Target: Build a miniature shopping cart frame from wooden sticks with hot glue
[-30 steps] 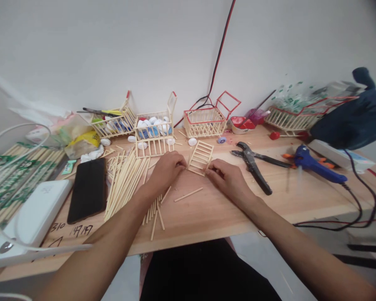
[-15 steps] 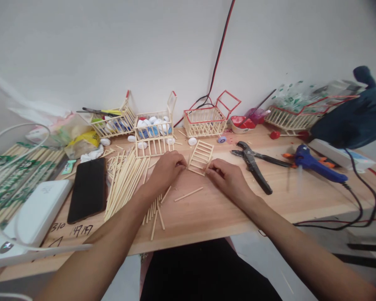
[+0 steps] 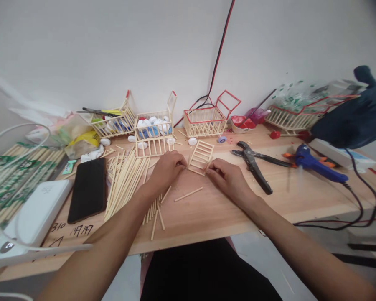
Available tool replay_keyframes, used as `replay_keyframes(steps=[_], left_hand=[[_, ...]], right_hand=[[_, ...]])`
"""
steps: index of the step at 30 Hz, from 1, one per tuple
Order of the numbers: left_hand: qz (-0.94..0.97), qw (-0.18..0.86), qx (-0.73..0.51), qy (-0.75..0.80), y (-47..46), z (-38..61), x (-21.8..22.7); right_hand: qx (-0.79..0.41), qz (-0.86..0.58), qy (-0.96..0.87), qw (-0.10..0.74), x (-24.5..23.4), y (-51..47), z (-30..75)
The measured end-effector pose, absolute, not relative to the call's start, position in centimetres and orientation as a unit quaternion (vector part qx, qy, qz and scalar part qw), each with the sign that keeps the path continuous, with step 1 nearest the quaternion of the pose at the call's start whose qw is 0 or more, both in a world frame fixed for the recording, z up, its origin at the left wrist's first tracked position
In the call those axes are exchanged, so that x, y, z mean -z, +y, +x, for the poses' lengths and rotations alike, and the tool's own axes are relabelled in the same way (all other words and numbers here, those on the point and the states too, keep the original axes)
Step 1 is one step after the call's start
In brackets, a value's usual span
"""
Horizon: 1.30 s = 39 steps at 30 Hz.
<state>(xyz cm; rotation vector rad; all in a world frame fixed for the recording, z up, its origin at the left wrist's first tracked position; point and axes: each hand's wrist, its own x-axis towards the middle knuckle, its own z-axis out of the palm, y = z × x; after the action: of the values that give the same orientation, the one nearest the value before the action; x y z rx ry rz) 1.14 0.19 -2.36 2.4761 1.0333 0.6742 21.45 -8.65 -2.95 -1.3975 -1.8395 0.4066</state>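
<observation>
A small ladder-like frame of thin wooden sticks (image 3: pixel 201 155) stands tilted on the table between my hands. My left hand (image 3: pixel 169 168) has its fingers pinched together at the frame's lower left corner. At the lower right corner, my right hand (image 3: pixel 224 174) is closed with thumb and forefinger on the frame. The fingertips partly hide both corners. One loose stick (image 3: pixel 189 194) lies just in front of the frame. A pile of longer sticks (image 3: pixel 125 182) spreads out beneath and beside my left forearm.
Stick-built model carts (image 3: pixel 205 123) line the wall, some with white wheels. Pliers (image 3: pixel 253 169) and a blue glue gun (image 3: pixel 319 164) lie to the right, near a red paint dish (image 3: pixel 242 124). A phone (image 3: pixel 87 190) and white power bank (image 3: pixel 39 209) lie left.
</observation>
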Motion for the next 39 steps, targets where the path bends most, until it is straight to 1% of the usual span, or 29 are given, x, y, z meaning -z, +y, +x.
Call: replay_keyframes(steps=[27,39], left_hand=[[0.880,0.184,-0.239,0.366,0.29,1.15,2.51],[0.882,0.183,-0.239,0.362,0.47,1.14,2.69]], right_hand=[[-0.145,-0.568,-0.716,0.379,2.88,-8.69,21.28],[-0.151,-0.570,-0.706,0.392,2.83,-8.85,21.36]])
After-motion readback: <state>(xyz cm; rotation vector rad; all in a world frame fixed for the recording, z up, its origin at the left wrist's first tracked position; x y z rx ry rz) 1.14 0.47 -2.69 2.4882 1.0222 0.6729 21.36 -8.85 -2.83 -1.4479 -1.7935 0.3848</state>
